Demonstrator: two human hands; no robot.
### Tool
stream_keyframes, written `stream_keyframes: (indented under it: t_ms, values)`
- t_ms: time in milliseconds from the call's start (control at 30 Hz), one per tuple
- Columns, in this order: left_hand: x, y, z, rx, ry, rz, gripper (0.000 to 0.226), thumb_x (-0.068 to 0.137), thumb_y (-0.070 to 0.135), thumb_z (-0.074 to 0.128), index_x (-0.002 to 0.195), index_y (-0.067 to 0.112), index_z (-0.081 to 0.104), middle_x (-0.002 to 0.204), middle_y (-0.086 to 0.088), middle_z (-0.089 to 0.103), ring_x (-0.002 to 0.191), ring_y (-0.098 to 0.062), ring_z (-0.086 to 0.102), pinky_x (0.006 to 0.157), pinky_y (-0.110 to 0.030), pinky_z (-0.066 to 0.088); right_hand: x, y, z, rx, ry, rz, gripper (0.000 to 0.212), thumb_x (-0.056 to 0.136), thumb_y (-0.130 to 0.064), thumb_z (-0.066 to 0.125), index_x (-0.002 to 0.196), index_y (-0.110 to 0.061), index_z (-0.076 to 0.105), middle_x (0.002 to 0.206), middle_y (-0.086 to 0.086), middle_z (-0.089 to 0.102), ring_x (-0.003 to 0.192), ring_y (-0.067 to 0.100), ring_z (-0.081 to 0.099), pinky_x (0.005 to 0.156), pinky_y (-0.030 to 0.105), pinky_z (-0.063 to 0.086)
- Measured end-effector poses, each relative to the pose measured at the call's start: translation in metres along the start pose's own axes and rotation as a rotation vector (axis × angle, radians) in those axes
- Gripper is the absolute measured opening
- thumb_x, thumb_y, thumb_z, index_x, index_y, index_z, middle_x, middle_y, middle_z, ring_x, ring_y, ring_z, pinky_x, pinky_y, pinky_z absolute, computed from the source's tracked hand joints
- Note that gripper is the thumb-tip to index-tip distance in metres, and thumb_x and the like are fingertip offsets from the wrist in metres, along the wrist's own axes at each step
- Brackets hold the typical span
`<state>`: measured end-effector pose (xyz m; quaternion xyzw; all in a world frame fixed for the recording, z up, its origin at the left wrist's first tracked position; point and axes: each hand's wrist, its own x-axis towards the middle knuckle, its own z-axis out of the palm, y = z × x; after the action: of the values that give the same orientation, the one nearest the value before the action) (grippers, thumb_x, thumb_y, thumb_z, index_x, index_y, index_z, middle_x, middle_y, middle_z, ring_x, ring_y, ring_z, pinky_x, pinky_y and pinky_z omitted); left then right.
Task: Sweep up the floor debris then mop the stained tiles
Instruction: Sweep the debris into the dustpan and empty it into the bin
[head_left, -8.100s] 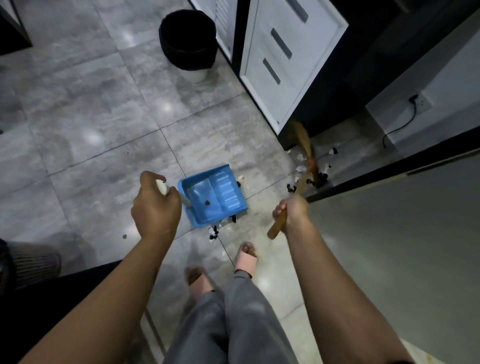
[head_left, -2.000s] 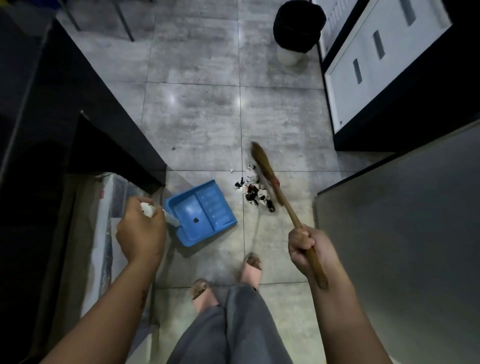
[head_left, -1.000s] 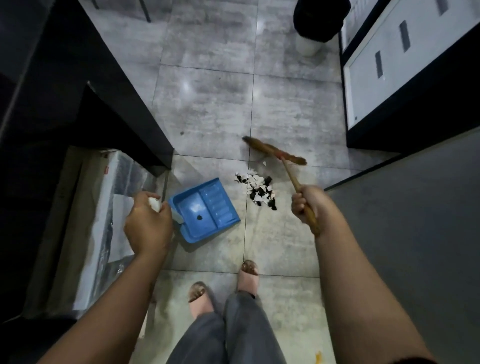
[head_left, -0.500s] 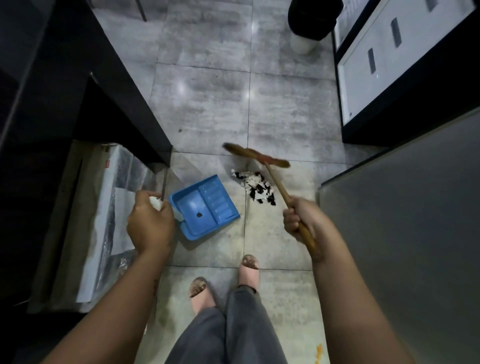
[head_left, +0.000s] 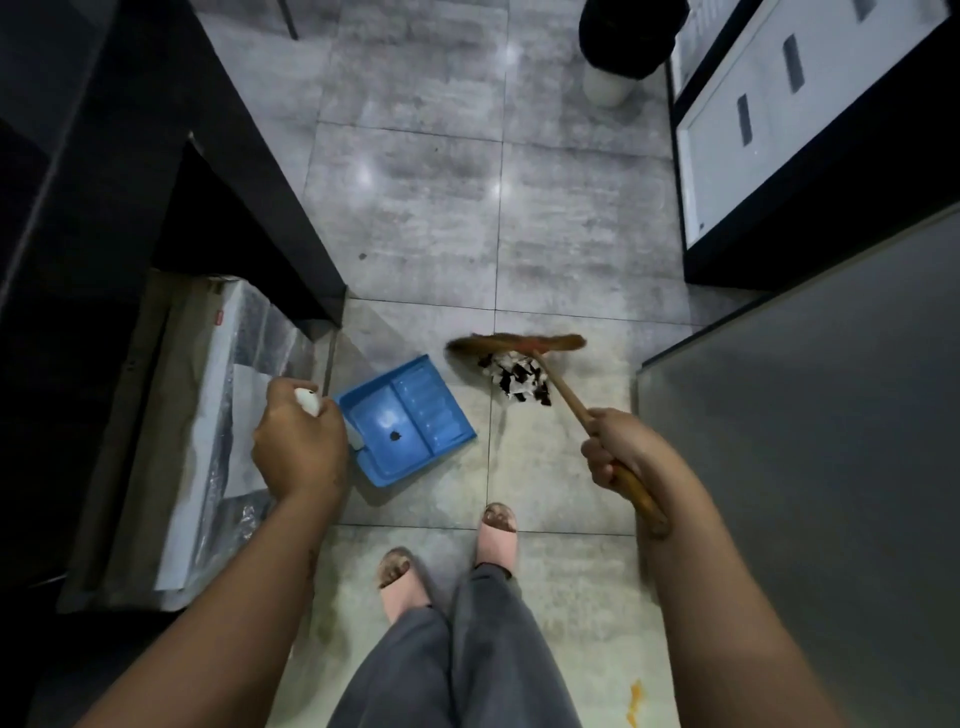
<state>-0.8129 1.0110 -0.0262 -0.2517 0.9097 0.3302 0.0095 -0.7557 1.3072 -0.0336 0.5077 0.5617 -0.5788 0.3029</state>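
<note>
A blue dustpan (head_left: 410, 415) lies flat on the grey tiles, one dark scrap inside it. My left hand (head_left: 298, 447) grips its white handle. My right hand (head_left: 621, 452) is closed around the wooden broom handle. The broom head (head_left: 517, 343) rests sideways on the floor just behind a small pile of black and white debris (head_left: 517, 382), which sits right of the dustpan's mouth. An orange stain (head_left: 635, 701) marks the tile at the lower right.
A black bin (head_left: 623, 41) stands at the far end of the floor. Dark furniture (head_left: 218, 171) lines the left, with a plastic-wrapped package (head_left: 208, 431) beneath it. A white cabinet (head_left: 789, 119) and a grey panel (head_left: 810, 441) close off the right. My slippered feet (head_left: 447, 551) stand below the dustpan.
The broom head has drawn the debris pile closer to me and the dustpan. The dustpan and my left hand have stayed in place.
</note>
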Motion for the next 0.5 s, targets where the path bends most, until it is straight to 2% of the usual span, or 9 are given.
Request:
stream_keyframes:
  t_ms: [133,167,233,300,400,500]
  values:
    - [0.003,0.004,0.008,0.003,-0.021,0.015,0.019,0.088,0.017,0.062,0.105,0.013,0.058,0.097,-0.018,0.067,0.088,-0.038,0.062,0.078,-0.04,0.052,-0.024,0.018,-0.03,0.37,0.003,-0.013,0.035,0.103,-0.008,0.022,0.125,-0.022,0.045,0.052,-0.004,0.031,0.03,0.005,0.027,0.029,0.012,0.023]
    - [0.003,0.005,0.011,0.01,-0.023,0.022,0.019,0.088,0.017,0.061,0.106,0.013,0.057,0.097,-0.018,0.067,0.088,-0.038,0.061,0.076,-0.038,0.049,-0.023,0.019,-0.034,0.442,0.002,-0.011,0.032,0.104,-0.009,0.022,0.122,-0.021,0.046,0.051,-0.004,0.031,0.029,0.004,0.027,0.028,0.012,0.022]
    - [0.003,0.007,0.018,0.022,-0.03,0.028,0.019,0.088,0.019,0.061,0.105,0.014,0.056,0.099,-0.017,0.067,0.088,-0.038,0.061,0.075,-0.038,0.048,-0.014,0.018,-0.033,0.58,-0.014,0.03,0.023,0.106,-0.015,0.024,0.102,-0.016,0.047,0.049,-0.005,0.031,0.027,0.004,0.026,0.027,0.011,0.021]
    - [0.005,0.008,0.024,0.026,-0.023,0.026,0.018,0.087,0.021,0.061,0.103,0.016,0.055,0.101,-0.015,0.067,0.088,-0.037,0.062,0.073,-0.038,0.048,0.0,0.016,-0.026,0.682,-0.017,0.086,0.027,0.106,-0.018,0.025,0.082,-0.016,0.038,0.044,-0.006,0.031,0.025,0.004,0.025,0.026,0.011,0.02]
    - [0.008,0.009,0.035,0.038,-0.011,0.056,0.018,0.085,0.023,0.062,0.101,0.017,0.055,0.102,-0.014,0.066,0.088,-0.036,0.062,0.069,-0.033,0.043,0.018,0.02,-0.014,0.757,-0.049,0.156,0.032,0.105,-0.017,0.022,0.075,-0.017,0.034,0.039,-0.004,0.031,0.023,0.004,0.026,0.024,0.012,0.02]
    - [0.014,0.011,0.044,0.054,0.004,0.086,0.017,0.083,0.026,0.062,0.098,0.021,0.053,0.1,-0.012,0.066,0.087,-0.035,0.062,0.07,-0.035,0.046,0.021,0.03,-0.005,0.817,-0.123,0.208,0.038,0.106,-0.02,0.024,0.069,-0.017,0.034,0.037,-0.004,0.03,0.021,0.005,0.025,0.023,0.013,0.02]
